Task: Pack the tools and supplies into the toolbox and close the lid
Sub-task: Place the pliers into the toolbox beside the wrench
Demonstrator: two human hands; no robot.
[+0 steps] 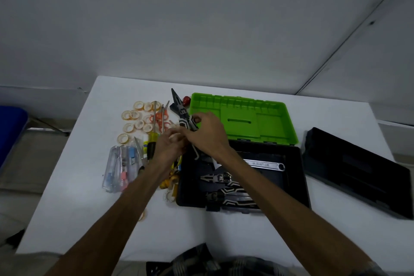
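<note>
An open black toolbox with a green lid stands on the white table. Inside it lie two black-and-white patterned pliers and a silver wrench. My right hand grips the handles of a third patterned pliers, whose nose points away, just left of the lid. My left hand is beside it with its fingers curled at small items that I cannot make out. Left of the box lie tape rolls, orange scissors, a yellow-handled screwdriver and clear-handled screwdrivers.
A black tray lies to the right of the toolbox, reaching the table's right edge. A red object sits behind the pliers. More tape rolls lie against the box's left wall. A blue chair stands left of the table.
</note>
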